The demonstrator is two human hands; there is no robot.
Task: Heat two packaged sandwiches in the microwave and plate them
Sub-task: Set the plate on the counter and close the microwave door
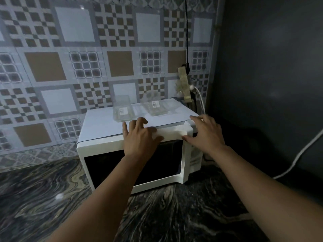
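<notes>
White microwave (108, 147) stands on the marbled surface (43, 198), two clear packages (122, 111) on its top at 12 o'clock; left hand (139, 137) and right hand (206, 131) press it, each grip wide, fingers spread.

Beyond the left hand (139, 135), the two clear packages (123, 111) are too blurred to show contents. Its palm hides part of the microwave (104, 145) door's top edge.

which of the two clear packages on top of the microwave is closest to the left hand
The left clear package, its front edge just beyond the left hand fingertips. The right clear package sits farther right and back on the microwave.
</notes>
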